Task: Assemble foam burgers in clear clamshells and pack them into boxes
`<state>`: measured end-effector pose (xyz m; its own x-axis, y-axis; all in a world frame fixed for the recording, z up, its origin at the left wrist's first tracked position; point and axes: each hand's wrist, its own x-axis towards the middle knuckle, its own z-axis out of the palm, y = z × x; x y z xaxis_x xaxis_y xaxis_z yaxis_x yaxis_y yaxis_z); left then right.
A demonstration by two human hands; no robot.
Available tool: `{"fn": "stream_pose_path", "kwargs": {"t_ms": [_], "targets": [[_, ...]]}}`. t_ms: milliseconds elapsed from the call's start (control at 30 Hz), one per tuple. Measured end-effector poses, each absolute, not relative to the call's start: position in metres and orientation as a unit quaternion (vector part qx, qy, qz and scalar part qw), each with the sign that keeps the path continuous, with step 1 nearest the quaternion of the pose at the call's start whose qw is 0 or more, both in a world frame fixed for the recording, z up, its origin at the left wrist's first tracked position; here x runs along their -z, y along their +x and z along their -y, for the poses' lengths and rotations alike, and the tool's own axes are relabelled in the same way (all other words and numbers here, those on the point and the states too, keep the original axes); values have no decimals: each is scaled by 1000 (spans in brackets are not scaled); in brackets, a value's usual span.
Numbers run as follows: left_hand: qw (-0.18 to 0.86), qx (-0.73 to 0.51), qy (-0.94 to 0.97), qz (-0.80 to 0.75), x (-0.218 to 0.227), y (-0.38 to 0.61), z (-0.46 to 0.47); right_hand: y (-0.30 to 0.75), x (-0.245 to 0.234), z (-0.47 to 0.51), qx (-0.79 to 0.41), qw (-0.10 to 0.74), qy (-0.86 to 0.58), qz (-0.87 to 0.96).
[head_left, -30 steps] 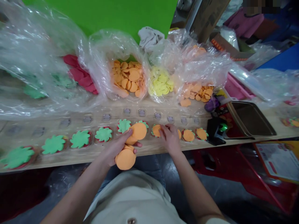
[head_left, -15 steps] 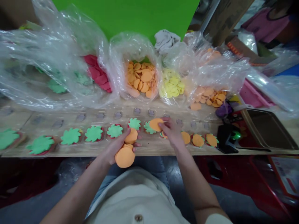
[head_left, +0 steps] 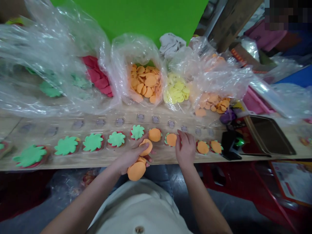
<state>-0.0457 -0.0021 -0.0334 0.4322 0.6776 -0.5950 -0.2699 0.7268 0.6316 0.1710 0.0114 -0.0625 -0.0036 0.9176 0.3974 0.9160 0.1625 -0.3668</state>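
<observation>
My left hand [head_left: 130, 156] was closed, gripping a loose bunch of orange discs: top disc [head_left: 146, 147] under my thumb, bottom disc [head_left: 136, 171] below the palm, out past the board's front edge. Could be felt or foam (hard to tell from this view). Right hand [head_left: 185, 150] was open, fingers extended, tips just beside a placed disc [head_left: 171, 139] sitting on a green leaf shape on the wooden board [head_left: 73, 164]. Another placed disc [head_left: 155, 134] lay just left of that one, near my left thumb. Further left, the green shapes [head_left: 116, 139] were bare; right of my hand, two more discs [head_left: 202, 147] were already seated.

Best technique, as I judged it: keep the bunch in the left hand, thumb one disc forward, then square it with the right fingertips so the green shows evenly all round. Behind the row sat a plastic bag [head_left: 136, 48] holding more orange discs [head_left: 145, 83], with yellow discs [head_left: 176, 92] beside it.
</observation>
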Motion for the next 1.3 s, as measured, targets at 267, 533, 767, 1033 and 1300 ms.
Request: {"fn": "stream_pose_path", "kwargs": {"t_ms": [267, 533, 767, 1033, 1300], "targets": [[791, -258, 266, -487, 44, -33, 3, 172, 89, 34, 70, 129, -716, 682], [848, -300, 163, -405, 27, -50, 5, 171, 61, 25, 15, 265, -692, 672], [867, -292, 157, -373, 22, -70, 6, 104, 44, -16, -496, 308, -536, 610], [737, -518, -179, -395, 29, -132, 22, 81, 53, -53, -159, 337, -528, 763], [753, -539, -173, -335, 1, -145, 29, 64, 98, -19, -23, 229, -370, 900]]}}
